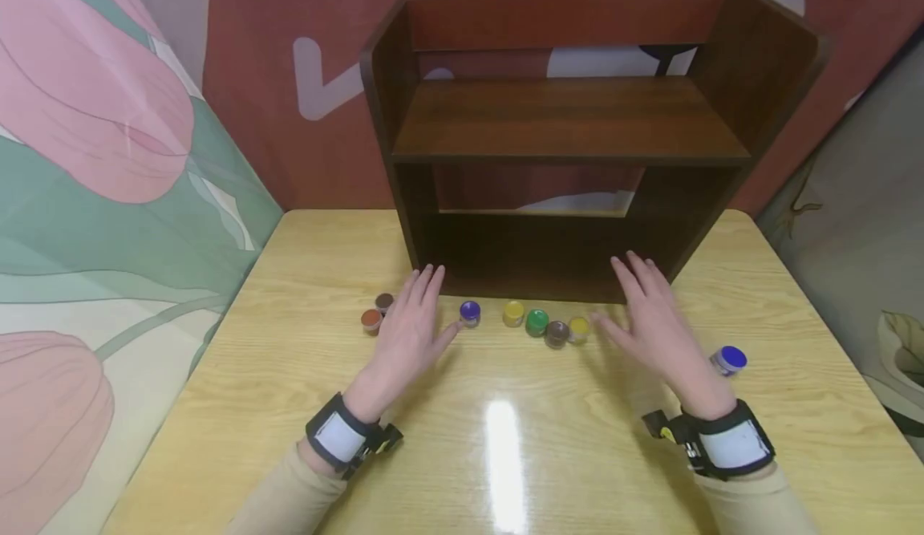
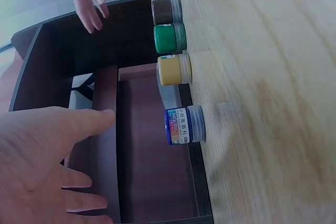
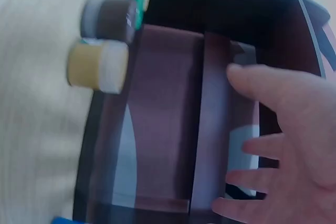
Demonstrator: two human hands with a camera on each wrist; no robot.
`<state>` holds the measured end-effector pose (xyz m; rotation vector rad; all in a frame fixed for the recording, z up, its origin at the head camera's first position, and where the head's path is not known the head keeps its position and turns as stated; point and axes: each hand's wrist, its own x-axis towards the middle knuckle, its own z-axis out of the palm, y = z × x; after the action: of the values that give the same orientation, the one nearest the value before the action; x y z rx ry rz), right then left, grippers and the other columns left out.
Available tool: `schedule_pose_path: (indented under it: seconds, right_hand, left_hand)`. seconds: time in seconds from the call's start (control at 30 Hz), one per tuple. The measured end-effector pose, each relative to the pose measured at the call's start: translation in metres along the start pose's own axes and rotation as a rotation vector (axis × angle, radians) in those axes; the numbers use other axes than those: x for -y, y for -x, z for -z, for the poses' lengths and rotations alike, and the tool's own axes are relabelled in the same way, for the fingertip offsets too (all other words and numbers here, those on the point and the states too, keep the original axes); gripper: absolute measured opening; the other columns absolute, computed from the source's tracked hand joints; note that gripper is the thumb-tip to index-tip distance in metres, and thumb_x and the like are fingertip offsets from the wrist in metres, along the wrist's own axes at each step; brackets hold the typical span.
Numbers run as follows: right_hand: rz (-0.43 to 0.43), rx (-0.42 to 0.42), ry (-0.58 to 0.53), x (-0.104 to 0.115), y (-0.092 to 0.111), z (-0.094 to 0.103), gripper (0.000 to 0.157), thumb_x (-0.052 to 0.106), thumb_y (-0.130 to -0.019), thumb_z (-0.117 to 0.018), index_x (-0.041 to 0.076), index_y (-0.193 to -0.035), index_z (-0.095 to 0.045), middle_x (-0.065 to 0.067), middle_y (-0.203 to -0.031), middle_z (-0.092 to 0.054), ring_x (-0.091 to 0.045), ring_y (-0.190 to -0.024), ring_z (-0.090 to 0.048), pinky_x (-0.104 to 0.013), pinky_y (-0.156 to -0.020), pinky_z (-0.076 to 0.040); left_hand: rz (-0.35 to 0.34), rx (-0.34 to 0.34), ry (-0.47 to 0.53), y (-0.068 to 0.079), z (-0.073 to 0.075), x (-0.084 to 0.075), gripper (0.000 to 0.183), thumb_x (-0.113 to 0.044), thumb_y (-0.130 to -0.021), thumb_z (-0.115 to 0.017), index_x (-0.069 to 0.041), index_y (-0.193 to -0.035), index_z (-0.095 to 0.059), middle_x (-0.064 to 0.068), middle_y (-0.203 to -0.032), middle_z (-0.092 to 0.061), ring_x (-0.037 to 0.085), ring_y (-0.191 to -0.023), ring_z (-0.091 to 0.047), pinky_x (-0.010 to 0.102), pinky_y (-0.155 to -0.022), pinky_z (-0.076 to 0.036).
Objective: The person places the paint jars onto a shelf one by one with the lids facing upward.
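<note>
My left hand (image 1: 407, 330) is held over the table with its fingers straight and holds nothing. Near its thumb stands a dark blue paint jar (image 1: 470, 314); an orange-red paint jar (image 1: 371, 322) and a dark brown one (image 1: 384, 303) lie by its other side. My right hand (image 1: 660, 334), also empty, has its fingers extended towards the shelf. Between the hands are a yellow paint jar (image 1: 513, 314), a green jar (image 1: 537, 323), a brown jar (image 1: 557, 334) and a second yellow jar (image 1: 578, 330). A bright blue jar (image 1: 729, 360) sits right of my right wrist.
A dark brown two-tier wooden shelf (image 1: 570, 122) stands at the back of the light wood table (image 1: 289, 407), just behind the jars. Patterned cloth (image 1: 289, 142) hangs behind it and at the left. Light glares off the tabletop near the front.
</note>
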<state>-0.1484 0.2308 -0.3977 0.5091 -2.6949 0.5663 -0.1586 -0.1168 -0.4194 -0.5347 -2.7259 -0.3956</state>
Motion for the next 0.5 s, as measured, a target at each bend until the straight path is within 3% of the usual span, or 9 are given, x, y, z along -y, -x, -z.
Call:
schedule_pose_path:
  seconds: [0.17, 0.3, 0.4, 0.5]
  right_hand:
    - [-0.071, -0.108, -0.062, -0.006, -0.006, 0.013, 0.080, 0.024, -0.084, -0.075, -0.008, -0.146, -0.035, -0.038, -0.147, -0.034, -0.057, -0.132, -0.033, -0.069, -0.106, -0.030]
    - [-0.134, -0.177, -0.073, -0.007, -0.009, 0.022, 0.072, 0.023, -0.086, -0.072, -0.009, -0.142, -0.040, -0.036, -0.141, -0.040, -0.054, -0.129, -0.037, -0.067, -0.105, -0.032]
    - [-0.170, -0.222, -0.070, -0.008, -0.010, 0.025, 0.065, 0.020, -0.087, -0.071, -0.011, -0.138, -0.043, -0.037, -0.134, -0.044, -0.054, -0.124, -0.039, -0.067, -0.102, -0.035]
    - [-0.212, -0.258, -0.064, -0.011, -0.011, 0.027, 0.059, 0.019, -0.088, -0.070, -0.012, -0.132, -0.046, -0.037, -0.125, -0.046, -0.052, -0.114, -0.043, -0.066, -0.093, -0.039]
  left_hand:
    - [-0.021, -0.021, 0.055, -0.001, 0.000, 0.000, 0.070, -0.034, -0.084, -0.074, -0.002, -0.141, -0.048, 0.019, -0.139, -0.055, 0.036, -0.126, -0.053, 0.049, -0.104, -0.046]
    - [-0.041, -0.018, 0.085, -0.003, -0.002, 0.001, 0.054, -0.029, -0.084, -0.075, -0.003, -0.128, -0.059, 0.016, -0.121, -0.065, 0.032, -0.106, -0.063, 0.041, -0.086, -0.055]
    - [-0.048, -0.001, 0.090, -0.007, -0.005, 0.000, 0.049, -0.027, -0.083, -0.075, -0.005, -0.125, -0.062, 0.014, -0.111, -0.068, 0.028, -0.093, -0.065, 0.036, -0.070, -0.056]
    - [-0.050, 0.027, 0.078, -0.011, -0.008, -0.001, 0.048, -0.025, -0.082, -0.076, -0.006, -0.124, -0.063, 0.012, -0.107, -0.069, 0.027, -0.089, -0.065, 0.035, -0.065, -0.055]
